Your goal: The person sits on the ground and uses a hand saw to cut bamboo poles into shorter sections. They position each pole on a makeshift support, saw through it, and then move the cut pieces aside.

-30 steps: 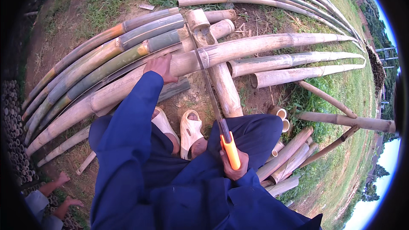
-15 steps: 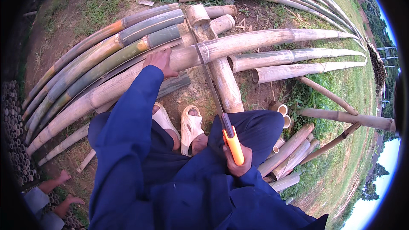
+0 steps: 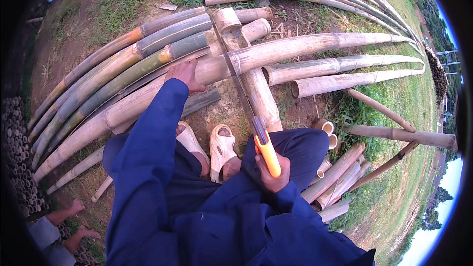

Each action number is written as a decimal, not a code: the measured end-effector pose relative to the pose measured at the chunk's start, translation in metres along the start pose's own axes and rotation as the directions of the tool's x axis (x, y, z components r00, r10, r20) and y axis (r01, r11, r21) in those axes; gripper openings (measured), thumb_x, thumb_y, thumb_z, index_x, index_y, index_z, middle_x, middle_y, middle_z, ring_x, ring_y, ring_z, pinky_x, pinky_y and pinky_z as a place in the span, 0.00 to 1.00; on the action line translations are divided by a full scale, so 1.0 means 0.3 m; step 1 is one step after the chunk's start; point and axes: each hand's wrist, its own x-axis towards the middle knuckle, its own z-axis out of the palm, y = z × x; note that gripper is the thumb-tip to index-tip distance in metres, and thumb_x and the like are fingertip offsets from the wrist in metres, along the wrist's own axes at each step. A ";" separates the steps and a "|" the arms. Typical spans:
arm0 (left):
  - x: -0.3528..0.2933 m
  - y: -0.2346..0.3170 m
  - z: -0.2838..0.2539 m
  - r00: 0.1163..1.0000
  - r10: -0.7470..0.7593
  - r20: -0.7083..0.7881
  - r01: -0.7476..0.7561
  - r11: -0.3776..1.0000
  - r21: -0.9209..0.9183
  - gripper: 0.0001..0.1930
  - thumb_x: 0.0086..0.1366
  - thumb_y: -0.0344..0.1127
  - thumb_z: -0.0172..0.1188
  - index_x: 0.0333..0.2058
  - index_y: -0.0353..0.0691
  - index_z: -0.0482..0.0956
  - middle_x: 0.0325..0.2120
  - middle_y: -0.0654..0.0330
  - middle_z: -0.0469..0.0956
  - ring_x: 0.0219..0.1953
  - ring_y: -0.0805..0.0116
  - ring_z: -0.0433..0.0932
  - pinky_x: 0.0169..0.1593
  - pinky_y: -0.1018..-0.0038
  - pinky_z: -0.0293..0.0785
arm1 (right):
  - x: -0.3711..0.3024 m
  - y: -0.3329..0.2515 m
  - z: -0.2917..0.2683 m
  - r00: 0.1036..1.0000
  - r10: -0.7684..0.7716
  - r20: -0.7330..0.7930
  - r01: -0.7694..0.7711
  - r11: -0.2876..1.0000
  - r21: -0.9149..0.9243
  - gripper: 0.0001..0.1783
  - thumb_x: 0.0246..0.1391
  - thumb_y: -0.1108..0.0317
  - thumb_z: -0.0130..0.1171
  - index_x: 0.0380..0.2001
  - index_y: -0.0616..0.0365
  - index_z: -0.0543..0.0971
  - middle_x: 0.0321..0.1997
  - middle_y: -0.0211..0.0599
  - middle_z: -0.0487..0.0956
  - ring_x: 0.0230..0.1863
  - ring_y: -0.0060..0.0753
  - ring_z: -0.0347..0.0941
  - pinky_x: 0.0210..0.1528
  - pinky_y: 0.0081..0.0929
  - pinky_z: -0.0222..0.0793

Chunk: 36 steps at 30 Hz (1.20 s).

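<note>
A long pale bamboo pole [image 3: 290, 50] lies crosswise in front of me, resting over a notched bamboo support [image 3: 261, 96]. My left hand [image 3: 185, 75] grips the pole from above, left of the support. In my right hand [image 3: 274, 173] is a hand saw [image 3: 241, 88], held by its orange handle. The blade lies across the pole beside a node, just right of my left hand, and its tip reaches past the far side. How deep the blade sits in the bamboo I cannot tell.
Several green and brown bamboo poles [image 3: 118, 61] lie at the left. More poles [image 3: 340, 64] extend right. Short cut bamboo pieces [image 3: 340, 180] are piled by my right knee. My sandalled feet [image 3: 222, 150] are below the pole. Another person's bare feet [image 3: 79, 221] show at lower left.
The saw and my right hand have shifted slightly forward, away from me, with the blade still across the pole. My left hand stays in place on the pole.
</note>
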 end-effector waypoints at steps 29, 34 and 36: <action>0.002 0.027 0.057 0.990 -0.088 -0.110 0.094 0.994 0.053 0.52 0.38 0.57 0.81 0.60 0.41 0.68 0.54 0.49 0.78 0.57 0.50 0.79 0.60 0.54 0.74 | 0.279 0.040 0.167 0.991 -0.123 0.057 0.119 0.991 0.063 0.21 0.61 0.57 0.71 0.50 0.57 0.80 0.22 0.34 0.80 0.22 0.29 0.80 0.30 0.35 0.76; -0.008 0.056 0.095 0.992 -0.021 -0.124 0.033 0.995 0.094 0.52 0.39 0.57 0.81 0.61 0.40 0.69 0.53 0.48 0.79 0.56 0.49 0.79 0.61 0.56 0.74 | 0.217 0.190 0.129 0.989 -0.137 -0.062 0.144 0.981 0.132 0.17 0.64 0.61 0.68 0.51 0.58 0.81 0.26 0.43 0.83 0.26 0.45 0.84 0.32 0.37 0.76; -0.012 -0.004 0.065 0.991 -0.031 -0.133 0.048 0.991 0.126 0.51 0.39 0.57 0.81 0.60 0.39 0.69 0.53 0.47 0.79 0.56 0.49 0.80 0.61 0.56 0.75 | 0.048 0.066 0.036 0.999 0.027 0.035 -0.030 0.997 0.069 0.15 0.63 0.64 0.67 0.51 0.58 0.82 0.31 0.47 0.85 0.34 0.49 0.85 0.36 0.35 0.77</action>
